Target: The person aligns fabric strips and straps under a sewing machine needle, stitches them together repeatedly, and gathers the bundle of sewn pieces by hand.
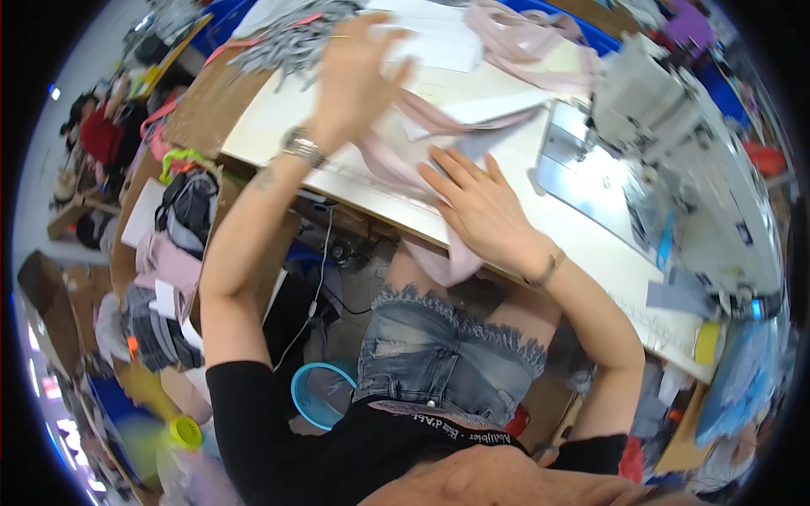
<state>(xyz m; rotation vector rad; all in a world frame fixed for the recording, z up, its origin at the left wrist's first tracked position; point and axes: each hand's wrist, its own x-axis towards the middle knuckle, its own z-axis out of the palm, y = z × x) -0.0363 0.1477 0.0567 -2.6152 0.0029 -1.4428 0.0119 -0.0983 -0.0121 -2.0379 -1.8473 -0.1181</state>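
My right hand [489, 207] lies on the table with fingers stretched out, pressing lightly on a pale pink fabric strip [384, 160]. Part of that pink fabric hangs over the table's front edge above my lap. Just beyond the fingertips is a grey fabric piece [483, 145], beside a white strip [485, 108]. My left hand [359, 84], blurred, is raised over the table's far left with its fingers apart and nothing visible in them. Near it lie a heap of grey strips [291, 49] and white paper sheets [434, 38].
A sewing machine [675, 118] with a shiny metal plate [582, 160] stands on the right of the white table [582, 261]. More pink fabric [536, 42] is heaped at the back. A carton of dark and pink cloth [181, 228] stands left; a blue bin [301, 396] is below.
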